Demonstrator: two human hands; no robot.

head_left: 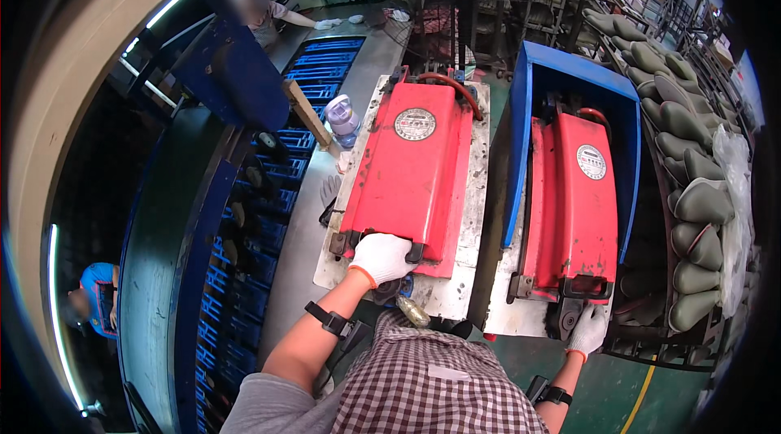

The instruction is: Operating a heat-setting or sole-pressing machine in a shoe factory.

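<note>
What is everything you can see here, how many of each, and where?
Machines: two, red, centre and right of centre
Hood: one, blue, around the right machine
Bottle: one, clear purplish, left of the left machine
Bench: one, grey metal, left
Slats: many, blue, left
Foot-shaped pieces: many, olive-grey, right
Plastic sheet: one, clear, far right
Co-workers: at least three, mixed clothing, background
Apron: one, checked, bottom centre
Left hand: one, white-gloved, left machine's front
Right hand: one, white-gloved, right machine's front

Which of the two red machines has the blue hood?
The right-hand red machine, by the person's right hand: a blue hood frames its back and sides. The left-hand red machine has no hood.
</note>
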